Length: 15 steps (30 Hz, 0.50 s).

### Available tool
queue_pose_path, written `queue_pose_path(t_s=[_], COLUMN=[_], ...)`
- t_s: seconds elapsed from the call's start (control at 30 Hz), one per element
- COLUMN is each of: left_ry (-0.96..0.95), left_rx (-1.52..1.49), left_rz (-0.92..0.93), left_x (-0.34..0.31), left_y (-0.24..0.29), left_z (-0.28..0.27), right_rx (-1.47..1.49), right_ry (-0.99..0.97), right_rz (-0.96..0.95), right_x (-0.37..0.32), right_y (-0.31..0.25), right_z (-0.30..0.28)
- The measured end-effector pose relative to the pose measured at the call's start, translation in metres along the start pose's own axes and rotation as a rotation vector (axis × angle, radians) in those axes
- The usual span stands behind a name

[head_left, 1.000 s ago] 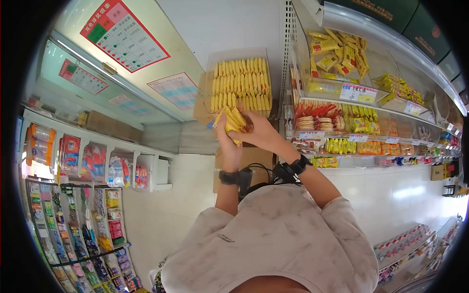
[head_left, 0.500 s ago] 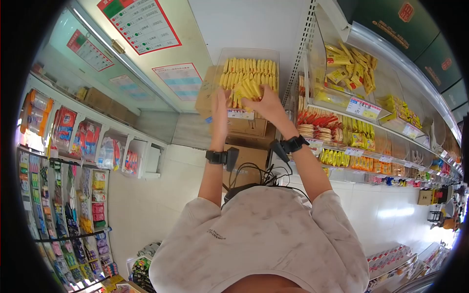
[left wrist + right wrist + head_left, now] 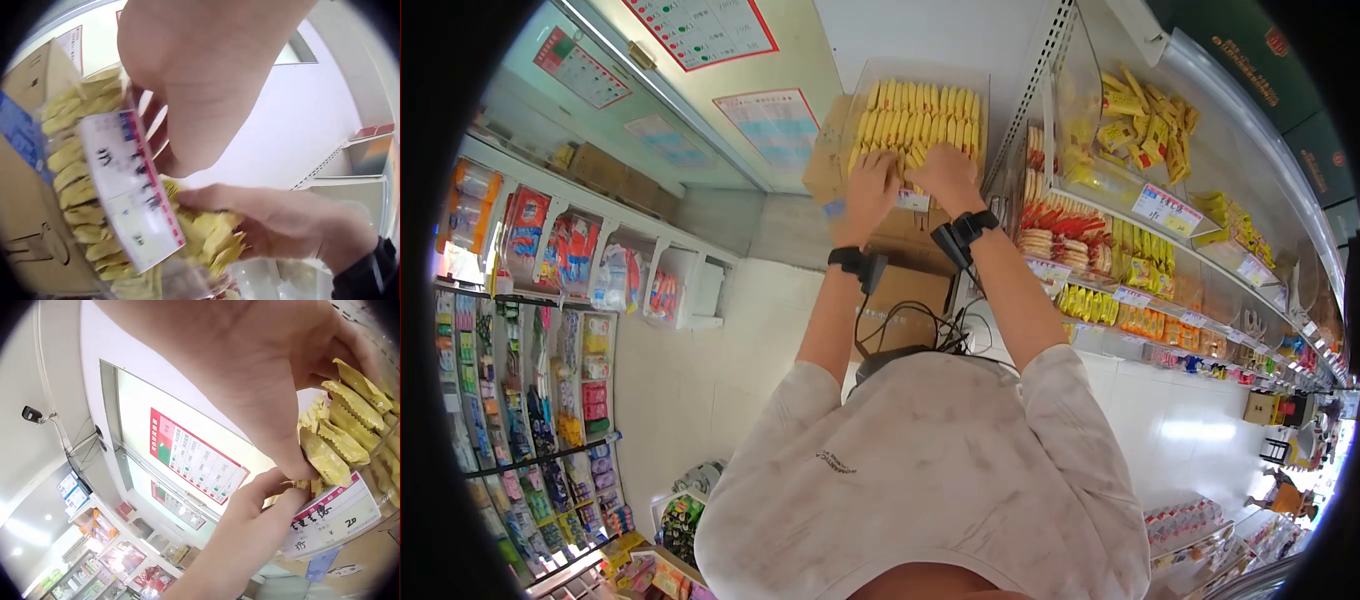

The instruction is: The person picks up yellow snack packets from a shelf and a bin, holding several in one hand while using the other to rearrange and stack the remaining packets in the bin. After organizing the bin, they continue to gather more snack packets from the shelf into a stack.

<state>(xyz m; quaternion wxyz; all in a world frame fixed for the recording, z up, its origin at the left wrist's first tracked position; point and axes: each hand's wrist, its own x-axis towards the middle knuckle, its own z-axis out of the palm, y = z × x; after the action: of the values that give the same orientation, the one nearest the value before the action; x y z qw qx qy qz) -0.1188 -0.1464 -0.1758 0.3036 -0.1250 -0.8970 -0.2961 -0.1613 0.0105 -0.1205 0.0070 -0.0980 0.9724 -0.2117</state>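
A clear plastic bin [image 3: 984,110] holds upright rows of yellow wrapped snack packets [image 3: 915,97], its front facing me. My right hand [image 3: 948,177] grips a small bunch of yellow packets [image 3: 328,453] at the front right of the bin, thumb on the near side and fingers behind. At the front left, my left hand [image 3: 870,197] reaches over the rim with bent fingers, thumb and forefinger around packets at the front row. Part of its grip is hidden behind the price label [image 3: 134,187] on the bin's front. In the left wrist view the right hand's bunch leans beside that label.
Cardboard boxes [image 3: 905,300] are stacked under and beside the bin. To the right, a shelf [image 3: 1090,215] carries more packaged snacks behind clear fronts and price tags. A glass-fronted cabinet [image 3: 700,130] stands left. Black cables [image 3: 920,325] hang near my waist.
A bunch of yellow packets, first held between both hands in front of the bin, has moved forward over its rim and down into the front row. Both hands are lower in the bin.
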Motion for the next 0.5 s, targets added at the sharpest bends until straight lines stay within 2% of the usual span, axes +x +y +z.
queue_pose_path(t_s=[0.13, 0.27, 0.4, 0.5], left_ry=[-0.011, -0.035, -0.038, -0.042], left_rx=[-0.075, -0.010, -0.047, -0.072], left_rz=[0.008, 0.174, 0.106, 0.063], left_x=[-0.001, -0.006, -0.009, -0.008], left_y=[0.011, -0.009, -0.003, -0.005], left_z=[-0.011, -0.005, -0.010, -0.004], right_rx=[0.020, 0.044, 0.085, 0.035], right_ry=[-0.041, -0.074, -0.080, 0.047], right_rz=[0.034, 0.070, 0.083, 0.090], right_x=[-0.004, -0.007, -0.002, -0.001], right_y=[0.006, 0.012, 0.012, 0.005], right_z=[0.002, -0.002, 0.008, 0.023])
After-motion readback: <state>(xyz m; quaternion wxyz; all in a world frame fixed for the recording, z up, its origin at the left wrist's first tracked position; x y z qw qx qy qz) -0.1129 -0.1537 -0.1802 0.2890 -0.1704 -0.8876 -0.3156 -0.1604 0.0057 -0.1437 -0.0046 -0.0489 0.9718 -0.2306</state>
